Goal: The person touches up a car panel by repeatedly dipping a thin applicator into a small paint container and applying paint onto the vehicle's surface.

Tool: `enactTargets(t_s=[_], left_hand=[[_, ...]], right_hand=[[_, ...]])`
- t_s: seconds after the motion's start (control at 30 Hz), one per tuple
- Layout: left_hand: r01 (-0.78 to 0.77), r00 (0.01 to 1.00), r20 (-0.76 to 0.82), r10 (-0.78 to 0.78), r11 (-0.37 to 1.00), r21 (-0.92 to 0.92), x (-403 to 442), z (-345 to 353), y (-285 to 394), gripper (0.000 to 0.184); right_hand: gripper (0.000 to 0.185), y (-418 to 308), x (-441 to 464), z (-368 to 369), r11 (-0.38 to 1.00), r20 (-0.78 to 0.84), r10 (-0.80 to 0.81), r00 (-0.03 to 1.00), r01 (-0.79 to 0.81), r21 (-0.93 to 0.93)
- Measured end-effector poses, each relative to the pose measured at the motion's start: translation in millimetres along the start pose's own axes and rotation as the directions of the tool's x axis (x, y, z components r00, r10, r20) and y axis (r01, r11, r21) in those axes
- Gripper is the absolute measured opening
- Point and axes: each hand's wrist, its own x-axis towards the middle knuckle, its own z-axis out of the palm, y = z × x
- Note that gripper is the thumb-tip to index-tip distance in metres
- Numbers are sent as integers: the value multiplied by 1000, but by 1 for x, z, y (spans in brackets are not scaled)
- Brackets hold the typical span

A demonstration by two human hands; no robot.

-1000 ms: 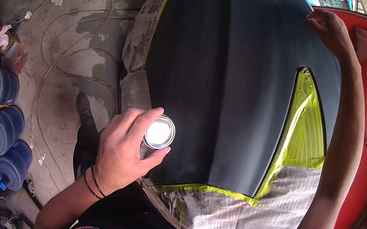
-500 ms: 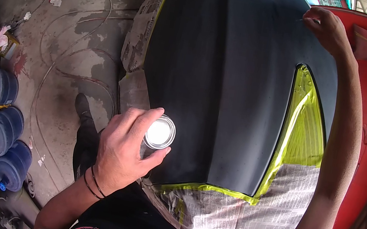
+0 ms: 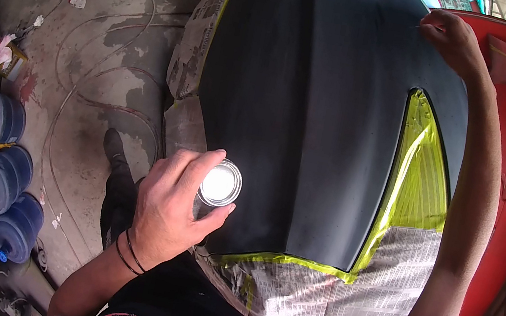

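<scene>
Notably, right hand (image 3: 437, 29), far: pinched, contents unclear; left hand (image 3: 182, 196): gripping tin (image 3: 219, 183); dark panel (image 3: 340, 126), taped; stained floor (image 3: 109, 31), left.

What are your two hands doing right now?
Left hand: closed around a small open can of something white.
Right hand: fingers closed in a pinch over the dark panel; anything in them is too small to tell.

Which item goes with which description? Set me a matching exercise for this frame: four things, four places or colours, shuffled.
1. tin
2. water jugs
3. masking tape
4. car hood

A. dark, with newspaper along its near side
B. between the fingers and thumb of the left hand
C. bright yellow-green
D. blue, at the picture's left

Pairs: 1-B, 2-D, 3-C, 4-A
</scene>
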Motion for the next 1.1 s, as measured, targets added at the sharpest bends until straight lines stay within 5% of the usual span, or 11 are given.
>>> enactTargets(t_s=[0.5,1.1], left_hand=[[-7,1000,-20,7,1000,-15,-1,4,8,78],[4,1000,-27,-5,1000,-12,-8,13,6,81]], right_hand=[[28,-6,-10,6,994,-20,-101,995,101,33],[29,-19,-9,8,998,-19,-29,999,28,-56]])
